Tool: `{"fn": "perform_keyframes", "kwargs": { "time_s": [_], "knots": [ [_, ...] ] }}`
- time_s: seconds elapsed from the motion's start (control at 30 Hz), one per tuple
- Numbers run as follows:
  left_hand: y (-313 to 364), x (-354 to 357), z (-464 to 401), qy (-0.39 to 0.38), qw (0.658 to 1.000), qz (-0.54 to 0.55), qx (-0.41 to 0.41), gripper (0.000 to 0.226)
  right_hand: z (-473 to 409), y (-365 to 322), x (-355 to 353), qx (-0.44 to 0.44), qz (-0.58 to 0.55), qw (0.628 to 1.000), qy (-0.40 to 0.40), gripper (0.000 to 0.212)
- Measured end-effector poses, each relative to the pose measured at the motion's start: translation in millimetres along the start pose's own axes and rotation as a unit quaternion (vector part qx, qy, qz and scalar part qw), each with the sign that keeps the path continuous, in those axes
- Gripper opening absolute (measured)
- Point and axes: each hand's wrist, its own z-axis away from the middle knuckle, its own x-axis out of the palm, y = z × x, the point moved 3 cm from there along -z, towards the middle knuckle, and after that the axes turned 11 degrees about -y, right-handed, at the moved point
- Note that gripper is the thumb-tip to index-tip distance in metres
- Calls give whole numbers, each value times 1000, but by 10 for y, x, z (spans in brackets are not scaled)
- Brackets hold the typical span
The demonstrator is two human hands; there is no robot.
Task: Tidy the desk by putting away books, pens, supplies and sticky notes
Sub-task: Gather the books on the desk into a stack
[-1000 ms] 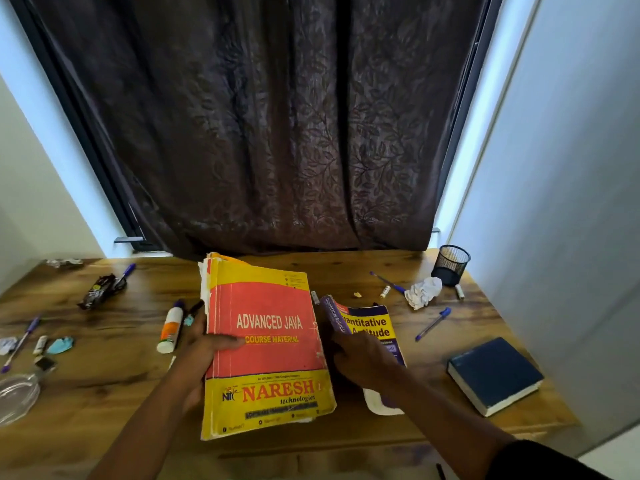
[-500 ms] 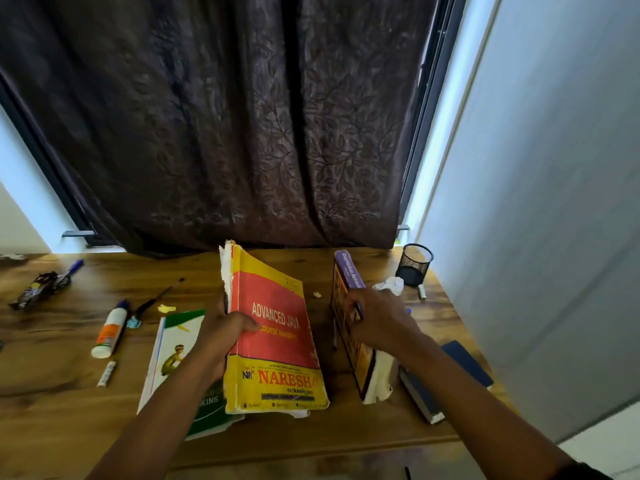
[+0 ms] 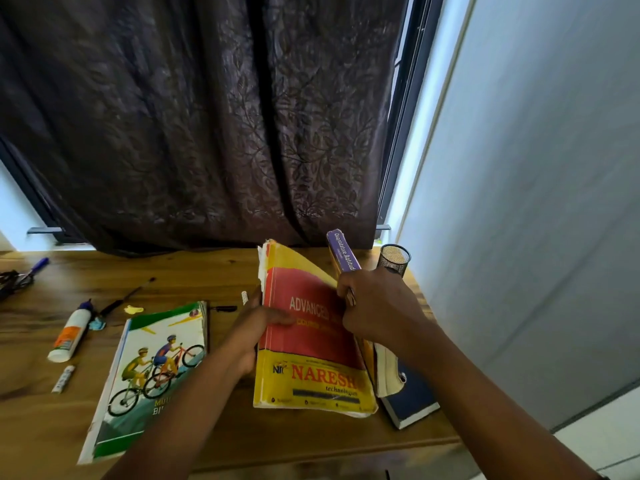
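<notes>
While the left hand (image 3: 258,327) grips the Java book (image 3: 308,344), the right hand (image 3: 375,303) grips the purple book (image 3: 341,251).

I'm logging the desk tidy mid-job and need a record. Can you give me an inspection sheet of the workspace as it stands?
Surface: wooden desk, scattered with items.
Job's things: Advanced Java book tilted up on its edge; purple Quantitative Aptitude book upright beside it; dark blue book flat underneath; cycling book flat; glue bottle; blue pen; mesh pen cup.
Clutter: yellow scrap; small white tube.
Grippers: left hand grips the Java book; right hand grips the purple book.
Cables: nothing seen.
Surroundings: dark curtain; pale wall.
</notes>
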Motion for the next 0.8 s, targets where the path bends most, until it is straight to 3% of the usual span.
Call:
{"fn": "perform_keyframes", "kwargs": {
  "time_s": [0.2,0.43,0.6,0.67,0.8],
  "knots": [
    [-436,-462,61,52,997,-11,-59,92,-87,21,189,5,3,1000,-6,40],
    [-808,-805,208,125,982,-23,-143,35,-223,-305,331,8,56,998,-20,49],
    [-875,-750,187,124,976,-38,-174,39,-300,-824,652,-27,126,990,-65,36],
    [-803,-694,184,143,978,-15,-149,18,-365,-1042,879,-32,138,986,-85,32],
    [-693,-701,103,110,986,16,-123,57,-502,-1309,1363,-20,164,976,-143,29]
  ]
}}
